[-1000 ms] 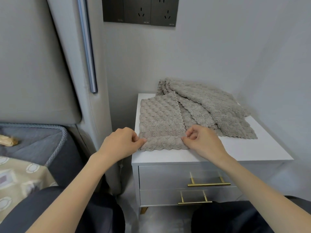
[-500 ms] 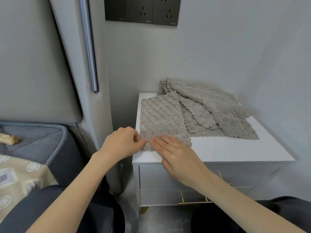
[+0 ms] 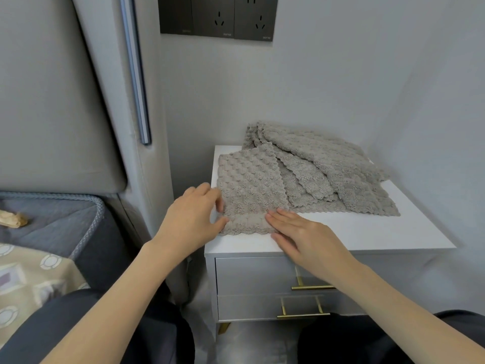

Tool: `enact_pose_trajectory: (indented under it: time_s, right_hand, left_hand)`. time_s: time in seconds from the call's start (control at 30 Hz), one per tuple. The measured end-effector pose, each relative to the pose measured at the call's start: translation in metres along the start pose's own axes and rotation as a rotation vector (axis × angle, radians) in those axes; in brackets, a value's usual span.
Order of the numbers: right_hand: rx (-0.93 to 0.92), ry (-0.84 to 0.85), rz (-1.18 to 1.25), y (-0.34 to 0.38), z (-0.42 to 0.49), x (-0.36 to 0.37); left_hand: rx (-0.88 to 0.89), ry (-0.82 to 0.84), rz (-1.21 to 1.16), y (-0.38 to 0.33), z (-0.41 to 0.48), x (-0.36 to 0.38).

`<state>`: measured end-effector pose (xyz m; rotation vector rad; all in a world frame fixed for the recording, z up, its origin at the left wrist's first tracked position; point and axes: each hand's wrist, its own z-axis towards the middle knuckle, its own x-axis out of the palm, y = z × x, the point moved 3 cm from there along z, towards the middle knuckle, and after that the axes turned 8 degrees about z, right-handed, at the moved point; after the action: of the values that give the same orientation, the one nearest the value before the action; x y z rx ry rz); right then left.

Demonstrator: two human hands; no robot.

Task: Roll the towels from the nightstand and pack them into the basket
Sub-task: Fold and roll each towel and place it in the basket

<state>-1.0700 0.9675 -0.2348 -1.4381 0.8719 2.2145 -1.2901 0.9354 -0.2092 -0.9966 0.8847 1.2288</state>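
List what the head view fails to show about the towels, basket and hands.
- Basket: nowhere in the head view, outside the frame.
- Towel pile: overlapping layers hide the count.
- Left hand: its curled fingers hide whether it pinches the front towel.
- Upper drawer handle: partly covered by the forearm of the right hand.

My left hand [image 3: 191, 222] and right hand [image 3: 307, 240] were bare, and both forearms were bare as well, the left forearm [image 3: 118, 285] and the right forearm [image 3: 393, 298] uncovered all the way to the near edge. I wore dark trousers [image 3: 162, 337] of plain blue-black cloth, showing over the left thigh [image 3: 63, 321] at near left and the right thigh [image 3: 341, 342] at near right.
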Motion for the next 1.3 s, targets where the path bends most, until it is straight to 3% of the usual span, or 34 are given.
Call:
enact_pose_trajectory:
  time_s: [0.13, 0.43, 0.6, 0.8, 0.93, 1.07, 1.17, 1.23, 1.3]
  right_hand:
    - [-0.049, -0.039, -0.028, 0.001, 0.003, -0.003]
    - [-0.012, -0.080, 0.128, -0.009, 0.007, -0.005]
    - [0.101, -0.223, 0.223, -0.015, 0.007, -0.011]
    - [0.352, -0.105, 0.485, -0.020, 0.010, -0.015]
    - [0.460, -0.163, 0.576, -0.023, 0.014, -0.015]
    - [0.541, -0.270, 0.473, -0.027, 0.016, -0.012]
    - [0.418, -0.385, 0.183, -0.019, 0.016, -0.016]
    - [0.168, -0.470, -0.031, -0.004, 0.017, -0.019]
    - [-0.103, -0.477, -0.092, 0.011, 0.018, -0.016]
  left_hand:
    - [0.288, 0.035, -0.036, -0.013, -0.004, -0.002]
    - [0.206, 0.070, 0.024, -0.004, -0.009, 0.000]
    - [0.030, 0.134, -0.186, 0.004, -0.004, 0.000]
    - [-0.213, 0.322, -0.454, 0.018, -0.003, 0.004]
    - [-0.329, 0.346, -0.459, 0.018, -0.001, 0.010]
    - [-0.353, 0.223, -0.277, 0.010, -0.002, 0.010]
    - [-0.304, 0.138, -0.179, 0.004, -0.005, 0.007]
    - [-0.278, 0.115, -0.182, 0.002, -0.005, 0.006]
    - [-0.277, 0.122, -0.201, 0.002, -0.004, 0.006]
